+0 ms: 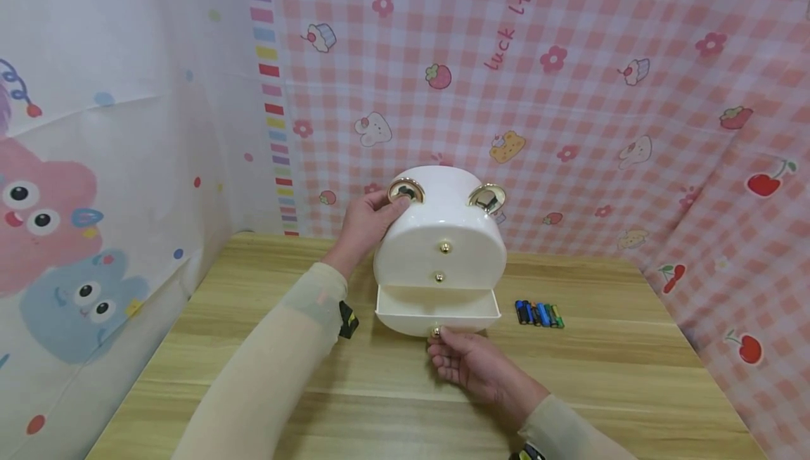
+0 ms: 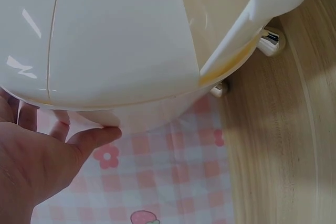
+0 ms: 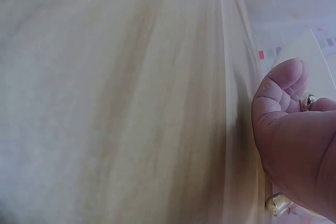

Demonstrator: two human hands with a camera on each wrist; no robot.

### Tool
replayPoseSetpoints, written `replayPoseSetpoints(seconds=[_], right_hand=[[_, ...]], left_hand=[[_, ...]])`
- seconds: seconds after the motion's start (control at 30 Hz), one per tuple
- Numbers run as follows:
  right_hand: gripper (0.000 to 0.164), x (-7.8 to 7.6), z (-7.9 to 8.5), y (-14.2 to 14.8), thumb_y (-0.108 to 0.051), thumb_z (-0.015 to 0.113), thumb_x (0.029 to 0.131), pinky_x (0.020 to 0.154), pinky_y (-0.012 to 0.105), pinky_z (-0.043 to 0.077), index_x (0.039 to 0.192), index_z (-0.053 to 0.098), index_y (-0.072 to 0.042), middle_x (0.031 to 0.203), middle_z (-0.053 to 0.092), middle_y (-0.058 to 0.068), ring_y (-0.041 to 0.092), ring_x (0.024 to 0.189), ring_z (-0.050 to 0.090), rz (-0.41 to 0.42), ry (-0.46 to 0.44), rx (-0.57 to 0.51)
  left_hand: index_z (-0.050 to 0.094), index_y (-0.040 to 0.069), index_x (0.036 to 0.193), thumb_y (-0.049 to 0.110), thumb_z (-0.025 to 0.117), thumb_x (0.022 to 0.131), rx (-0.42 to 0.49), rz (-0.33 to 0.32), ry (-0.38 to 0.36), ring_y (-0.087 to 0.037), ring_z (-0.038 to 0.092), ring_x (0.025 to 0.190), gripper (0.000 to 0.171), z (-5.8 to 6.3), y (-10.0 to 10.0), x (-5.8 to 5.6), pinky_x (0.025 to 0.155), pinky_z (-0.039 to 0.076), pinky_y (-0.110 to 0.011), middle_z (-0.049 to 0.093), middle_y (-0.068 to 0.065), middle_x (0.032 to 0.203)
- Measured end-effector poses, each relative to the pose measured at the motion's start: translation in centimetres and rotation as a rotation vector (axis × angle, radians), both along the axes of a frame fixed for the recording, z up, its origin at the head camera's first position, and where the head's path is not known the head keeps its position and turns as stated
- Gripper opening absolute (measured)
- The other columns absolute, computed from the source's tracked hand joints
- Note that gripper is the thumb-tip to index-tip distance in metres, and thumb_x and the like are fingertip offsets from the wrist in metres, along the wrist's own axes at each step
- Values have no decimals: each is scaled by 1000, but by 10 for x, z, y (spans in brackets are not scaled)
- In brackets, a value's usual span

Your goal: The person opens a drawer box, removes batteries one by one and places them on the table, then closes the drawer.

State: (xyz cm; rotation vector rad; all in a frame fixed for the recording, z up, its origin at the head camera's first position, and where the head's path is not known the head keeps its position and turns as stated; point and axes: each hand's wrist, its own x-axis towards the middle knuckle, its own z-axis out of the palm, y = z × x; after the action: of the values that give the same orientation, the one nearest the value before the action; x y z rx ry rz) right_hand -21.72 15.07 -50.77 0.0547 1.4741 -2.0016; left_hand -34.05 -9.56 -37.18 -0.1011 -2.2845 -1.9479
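A white storage box [image 1: 441, 256] with two gold-rimmed round ears stands on the table. Its lower drawer [image 1: 436, 324] is pulled out, and nothing shows inside. My left hand [image 1: 368, 224] grips the left ear [image 1: 406, 190], thumb in front and fingers behind. In the left wrist view, that hand [image 2: 42, 153] lies along the white shell [image 2: 121, 40]; the ear is hidden there. My right hand [image 1: 474, 368] pinches the gold knob [image 1: 436, 332] of the open drawer between thumb and index finger. The right wrist view shows the hand [image 3: 294, 124] curled at the gold knob [image 3: 308, 99].
Several small batteries [image 1: 538, 314] lie in a row on the wooden table [image 1: 607, 368], right of the box. A pink checked cloth [image 1: 506, 94] hangs close behind it. White patterned cloth [image 1: 126, 164] covers the left side. Gold feet [image 2: 270, 41] hold the box up.
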Motion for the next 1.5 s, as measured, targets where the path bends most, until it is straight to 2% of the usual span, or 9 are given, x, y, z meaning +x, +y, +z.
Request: replayPoseSetpoints(seconds=[0.33, 0.63, 1.17, 1.5], right_hand=[[34, -10, -2, -2, -31, 56, 112, 87, 28, 60, 121, 68, -1, 98, 77, 2, 12, 88, 70, -13, 16, 25], [35, -17, -1, -3, -30, 54, 113, 87, 29, 59, 124, 66, 1, 99, 76, 1, 12, 90, 69, -18, 22, 37], [33, -28, 1, -7, -28, 48, 115, 84, 27, 59, 122, 66, 0, 98, 76, 1, 11, 87, 69, -25, 23, 27], [33, -33, 0, -9, -29, 50, 115, 82, 27, 59, 120, 67, -1, 96, 75, 1, 12, 86, 68, -49, 22, 32]], left_hand=[[78, 13, 128, 39, 79, 98, 1, 2, -17, -10, 69, 92, 40, 1, 0, 1, 78, 58, -21, 79, -11, 121], [79, 13, 123, 42, 80, 97, 11, -2, -23, -10, 69, 87, 39, 1, 0, 1, 76, 58, -23, 79, -10, 114], [77, 13, 130, 41, 80, 97, 24, -9, -30, -11, 71, 95, 43, 0, -1, 0, 83, 60, -24, 78, -11, 124], [78, 15, 128, 43, 79, 97, 26, -11, -37, -11, 70, 95, 42, 0, -1, -1, 82, 59, -24, 78, -10, 123]])
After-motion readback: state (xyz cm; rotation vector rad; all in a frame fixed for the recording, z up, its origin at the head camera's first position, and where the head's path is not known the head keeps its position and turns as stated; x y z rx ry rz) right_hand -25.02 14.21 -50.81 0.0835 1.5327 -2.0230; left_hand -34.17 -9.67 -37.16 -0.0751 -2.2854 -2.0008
